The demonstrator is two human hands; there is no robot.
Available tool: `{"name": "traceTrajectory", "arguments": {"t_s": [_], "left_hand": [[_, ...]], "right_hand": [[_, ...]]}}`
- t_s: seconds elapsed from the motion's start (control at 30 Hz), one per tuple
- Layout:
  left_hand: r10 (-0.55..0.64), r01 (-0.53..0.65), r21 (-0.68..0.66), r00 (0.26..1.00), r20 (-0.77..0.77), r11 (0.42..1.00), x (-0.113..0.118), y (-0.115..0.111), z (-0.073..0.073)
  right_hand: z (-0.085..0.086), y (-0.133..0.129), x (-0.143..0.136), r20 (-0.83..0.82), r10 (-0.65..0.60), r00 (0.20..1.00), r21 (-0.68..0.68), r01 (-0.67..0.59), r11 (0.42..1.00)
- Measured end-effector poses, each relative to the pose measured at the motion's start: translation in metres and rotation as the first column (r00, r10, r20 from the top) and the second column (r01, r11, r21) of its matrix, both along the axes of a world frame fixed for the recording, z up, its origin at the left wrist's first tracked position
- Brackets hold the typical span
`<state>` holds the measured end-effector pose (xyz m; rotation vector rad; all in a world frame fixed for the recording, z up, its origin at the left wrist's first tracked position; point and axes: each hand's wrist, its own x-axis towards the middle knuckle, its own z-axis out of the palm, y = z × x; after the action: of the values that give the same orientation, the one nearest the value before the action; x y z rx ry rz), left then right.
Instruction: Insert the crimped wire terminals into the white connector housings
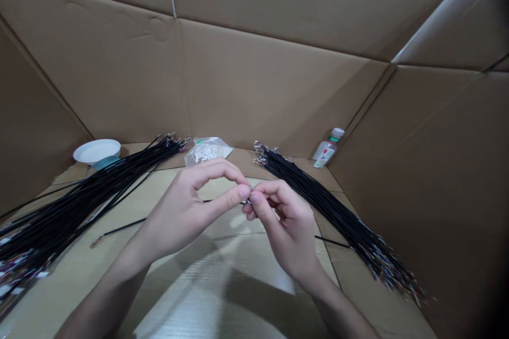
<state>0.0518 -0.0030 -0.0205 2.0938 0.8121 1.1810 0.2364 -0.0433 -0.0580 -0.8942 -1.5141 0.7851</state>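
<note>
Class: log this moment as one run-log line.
left hand: pinches wire end | right hand: pinches same end | wire bundles either side | bag, bowl, bottle behind

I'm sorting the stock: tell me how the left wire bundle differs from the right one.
The left wire bundle is thicker and looser, strands straying at its far end; the right wire bundle is slimmer and tighter. The left runs back toward a white bowl, the right toward a small bottle. Both are black wires with metal-tipped ends, lying on cardboard.
</note>
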Motion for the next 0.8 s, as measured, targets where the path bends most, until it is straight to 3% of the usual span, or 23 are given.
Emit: {"name": "traceTrajectory", "arguments": {"t_s": [0.23,0.5,0.8], "left_hand": [[-0.011,0.010,0.060,1.000,0.013,0.998,0.002,0.002,-0.001],[0.037,-0.047,0.240,0.998,0.048,0.970,0.011,0.005,-0.010],[0.002,-0.024,0.454,0.999,0.049,0.891,0.013,0.007,-0.015]], "right_hand": [[-0.001,0.003,-0.007,-0.166,-0.011,0.986,-0.087,-0.003,0.996],[0.000,0.009,-0.009,-0.415,-0.006,0.910,-0.159,-0.066,0.985],[0.002,0.009,0.001,-0.466,0.091,0.880,-0.198,-0.203,0.959]]}}
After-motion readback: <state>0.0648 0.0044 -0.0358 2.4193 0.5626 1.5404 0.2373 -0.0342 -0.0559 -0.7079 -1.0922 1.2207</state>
